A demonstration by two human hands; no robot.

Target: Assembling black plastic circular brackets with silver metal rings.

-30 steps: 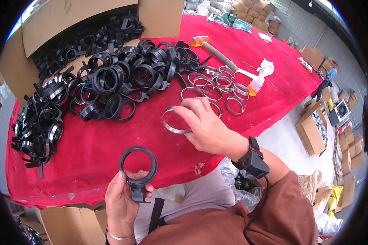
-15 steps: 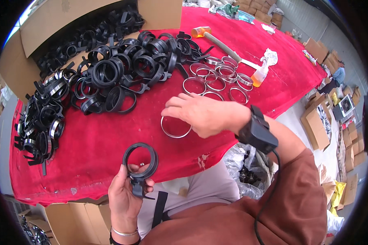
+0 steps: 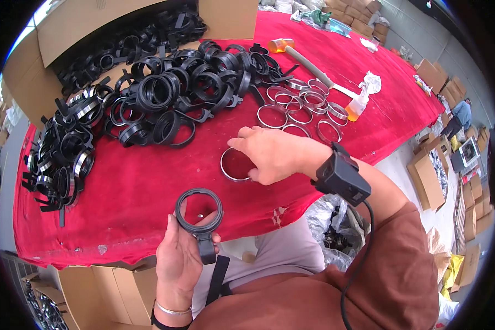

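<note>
At the near edge of the red-clothed bench [image 3: 126, 192], the person's left hand [image 3: 179, 261] is wrapped around the stem of a round black plastic-looking collar [image 3: 205, 242]. Farther over and to the right, the right hand [image 3: 275, 155] pinches a thin round silver metal ring [image 3: 234, 179]; whether it touches the cloth, I can't tell. Hands and pieces are apart. I'd call this a pairing step: if the two are meant to meet, the next move calls for bringing the ring near and left, squared to the collar's opening. Loose silver rings [image 3: 337, 114] lie far right, heaped black collars [image 3: 225, 60] far left.
</note>
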